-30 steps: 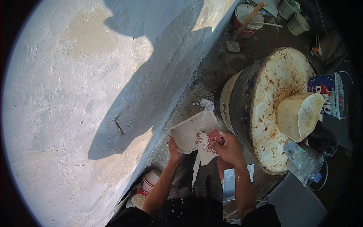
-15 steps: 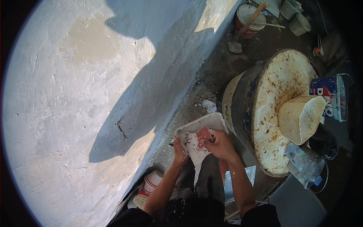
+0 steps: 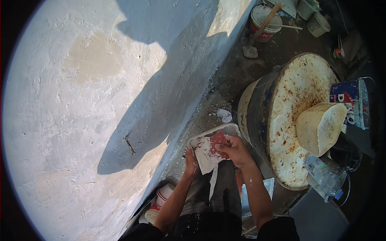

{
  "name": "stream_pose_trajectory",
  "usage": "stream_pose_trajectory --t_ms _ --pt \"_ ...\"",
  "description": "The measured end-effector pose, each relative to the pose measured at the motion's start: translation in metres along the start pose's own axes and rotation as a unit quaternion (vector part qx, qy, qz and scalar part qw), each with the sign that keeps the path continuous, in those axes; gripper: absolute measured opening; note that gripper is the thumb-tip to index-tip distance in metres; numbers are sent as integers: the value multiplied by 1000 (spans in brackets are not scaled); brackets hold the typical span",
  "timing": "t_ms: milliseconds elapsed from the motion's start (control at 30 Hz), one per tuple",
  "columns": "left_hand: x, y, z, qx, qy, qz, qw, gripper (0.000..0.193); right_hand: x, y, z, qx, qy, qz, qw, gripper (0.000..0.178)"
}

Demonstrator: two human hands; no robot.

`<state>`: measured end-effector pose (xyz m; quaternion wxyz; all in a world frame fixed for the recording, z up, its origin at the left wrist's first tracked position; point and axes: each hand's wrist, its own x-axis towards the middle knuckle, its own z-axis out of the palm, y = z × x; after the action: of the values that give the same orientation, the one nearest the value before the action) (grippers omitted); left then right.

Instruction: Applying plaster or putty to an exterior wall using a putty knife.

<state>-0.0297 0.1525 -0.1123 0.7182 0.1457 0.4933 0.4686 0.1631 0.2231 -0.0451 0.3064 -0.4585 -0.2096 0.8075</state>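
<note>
Low in front of my body, a shallow white tray [image 3: 230,128] holds white, pasty filler [image 3: 206,160]. My left hand [image 3: 191,162] grips the tray's left side, with the fingers partly hidden behind its edge. A red flat scraper [image 3: 219,139], smeared with the white paste, is pinched between the thumb and fingers of my right hand [image 3: 239,152]. Its blade lies over the tray, against or just above the filler; which one I cannot tell.
A rough plastered wall [image 3: 80,128] rises on the left, with my shadow on it. Close on the right stands a rusty-topped drum [image 3: 289,116], bearing a cut beige container [image 3: 311,126], a blue bucket [image 3: 346,98] and a plastic bottle [image 3: 325,176]. A red-and-white bucket [image 3: 259,18] stands farther off.
The scraper has turned and shifted up a little in my right hand's grip, showing more of its paste-covered face. The tray has tilted and moved slightly; my left hand still grips it.
</note>
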Motion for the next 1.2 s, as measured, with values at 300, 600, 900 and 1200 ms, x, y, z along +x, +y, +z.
stream_pose_trajectory --t_ms 300,600,900,1200 --pt "12 10 -2 -100 54 -43 993 72 1 2 -5 79 -14 -12 997 23" --pt "9 26 -21 -67 97 -24 993 74 28 -42 -1 157 94 -199 963 20" --pt "-5 26 -44 5 144 -34 989 75 187 -103 17 -231 434 -416 765 19" --pt "-15 38 -37 48 178 -63 981 78 196 -103 45 -380 339 -506 696 22"
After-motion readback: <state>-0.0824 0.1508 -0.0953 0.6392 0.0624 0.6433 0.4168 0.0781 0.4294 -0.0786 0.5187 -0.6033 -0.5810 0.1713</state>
